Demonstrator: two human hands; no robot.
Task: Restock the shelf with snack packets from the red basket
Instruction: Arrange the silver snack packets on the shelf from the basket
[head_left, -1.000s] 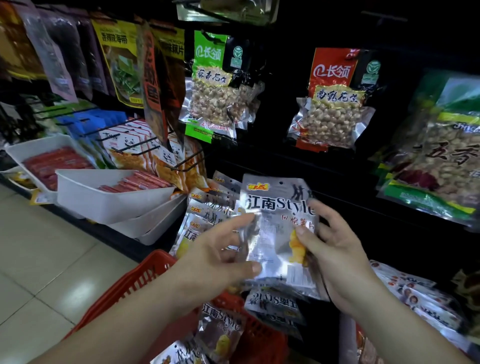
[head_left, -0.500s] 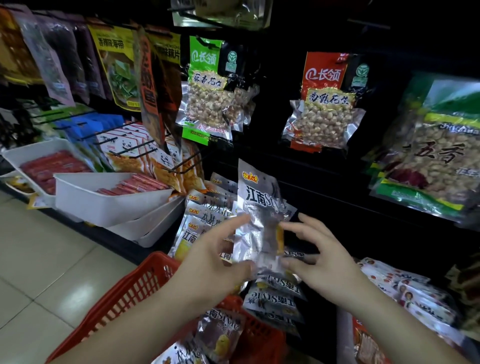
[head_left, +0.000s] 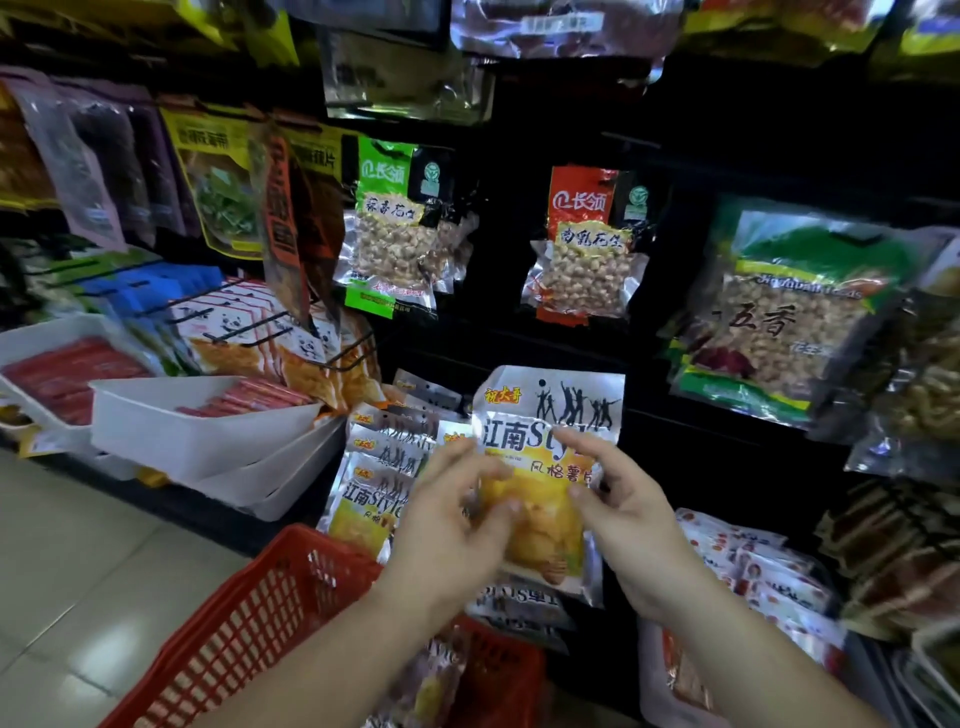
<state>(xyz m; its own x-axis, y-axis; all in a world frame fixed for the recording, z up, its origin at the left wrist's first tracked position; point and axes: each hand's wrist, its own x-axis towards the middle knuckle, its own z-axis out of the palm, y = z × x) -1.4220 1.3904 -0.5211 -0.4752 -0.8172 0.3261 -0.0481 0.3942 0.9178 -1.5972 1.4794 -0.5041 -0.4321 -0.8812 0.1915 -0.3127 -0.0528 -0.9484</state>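
Moved: since half a second ago the snack packet has turned from crumpled and edge-on to flat, with its printed front toward the camera. The right hand has come round to its right edge.
Left hand: the left hand pinches the packet's left edge, fingers curled.
Right hand: the right hand pinches the right edge, with the index finger laid across the print.
Snack packet: upright in the air between both hands, in front of the dark shelf and above the basket's far end.
Red basket: the red basket sits low under the forearms. More silver packets lie in it, partly hidden by the left arm.
Hanging row: matching packets overlap in a row just left of the held one, behind the left fingers.
White trays: the front white tray tilts on another tray and holds red sticks. A rear tray holds more of them.
Above: a green peanut bag and a red peanut bag hang apart from the held packet.
Right side: a large peanut bag hangs higher up, and red-and-white packets lie near the right wrist.
Open room: a dark shelf back shows between the peanut bags and the held packet. Tiled floor lies left of the basket.
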